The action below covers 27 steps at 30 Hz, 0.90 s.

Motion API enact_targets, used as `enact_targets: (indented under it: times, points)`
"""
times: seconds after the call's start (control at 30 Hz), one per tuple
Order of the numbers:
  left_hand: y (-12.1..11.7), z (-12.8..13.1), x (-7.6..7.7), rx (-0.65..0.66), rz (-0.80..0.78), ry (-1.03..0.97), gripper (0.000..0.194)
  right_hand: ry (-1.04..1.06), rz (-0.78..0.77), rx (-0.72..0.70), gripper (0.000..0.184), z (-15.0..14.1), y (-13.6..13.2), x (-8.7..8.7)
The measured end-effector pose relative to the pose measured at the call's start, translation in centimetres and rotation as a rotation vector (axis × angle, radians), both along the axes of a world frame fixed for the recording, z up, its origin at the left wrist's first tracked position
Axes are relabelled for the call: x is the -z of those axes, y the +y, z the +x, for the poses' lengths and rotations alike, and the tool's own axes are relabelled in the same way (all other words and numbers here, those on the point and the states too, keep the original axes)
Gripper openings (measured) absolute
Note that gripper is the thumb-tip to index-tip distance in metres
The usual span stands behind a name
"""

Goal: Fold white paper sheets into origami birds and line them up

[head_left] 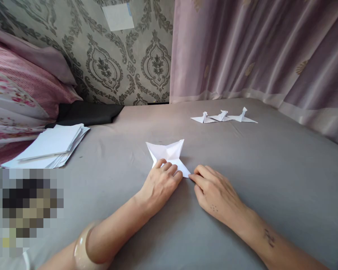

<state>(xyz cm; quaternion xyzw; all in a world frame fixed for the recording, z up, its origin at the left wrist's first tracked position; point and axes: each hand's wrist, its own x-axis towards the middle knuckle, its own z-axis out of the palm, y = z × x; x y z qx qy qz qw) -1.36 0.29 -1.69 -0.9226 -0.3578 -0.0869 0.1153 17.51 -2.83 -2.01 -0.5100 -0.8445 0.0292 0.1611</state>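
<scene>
A partly folded white paper (168,153) lies on the grey bed sheet (270,187), with two points sticking up at its far corners. My left hand (160,183) lies on its near part, fingers flat and pressing the paper down. My right hand (214,191) rests beside it on the right, fingers curled, with the fingertips pinching the paper's near right corner.
Three folded white paper figures (224,117) stand in a row farther back on the right. A stack of white sheets (49,146) lies at the left, next to a black cloth (87,112) and pink floral pillows (19,97). Patterned wall and pink curtain (256,48) rise behind.
</scene>
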Motion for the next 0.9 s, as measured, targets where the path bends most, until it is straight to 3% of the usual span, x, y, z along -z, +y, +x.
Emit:
enact_targets:
  times: [0.13,0.4,0.53,0.9]
  points:
    - [0.4,0.2,-0.1,-0.043,-0.078,-0.053,0.025,0.0,-0.023,0.034,0.035,0.2,-0.4,-0.3]
    - [0.6,1.6,-0.6,-0.109,-0.051,-0.001,0.026,0.067,-0.096,0.081,0.035,0.3,-0.3,-0.3]
    - [0.7,1.9,-0.8,-0.091,-0.04,0.045,0.017,0.076,-0.121,0.099,0.034,0.5,-0.3,-0.3]
    - [1.3,2.0,-0.8,0.011,0.076,0.064,0.024,0.109,-0.137,0.102,0.036,0.8,-0.1,-0.3]
